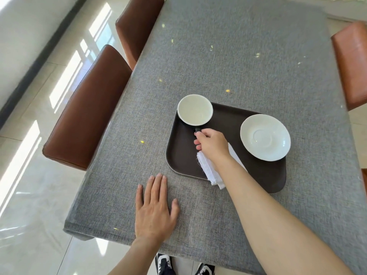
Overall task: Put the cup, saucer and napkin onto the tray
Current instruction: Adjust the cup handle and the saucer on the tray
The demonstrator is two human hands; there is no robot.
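Observation:
A dark brown tray [182, 155] lies on the grey table. The white cup [194, 112] stands at the tray's far left corner, with its dark handle pointing toward me. My right hand [213, 145] pinches that handle. A white saucer [265, 136] rests on the tray's right side. The folded white napkin [208, 169] lies on the tray under my right wrist and hangs over the near rim. My left hand [155, 209] lies flat on the tablecloth, fingers apart, left of the tray's near corner.
The grey tablecloth [238, 56] covers the whole table. Two brown leather chairs [87, 116] stand along the left side and another chair [353, 62] on the right. The table's near edge is just below my left hand. My shoes show on the tiled floor.

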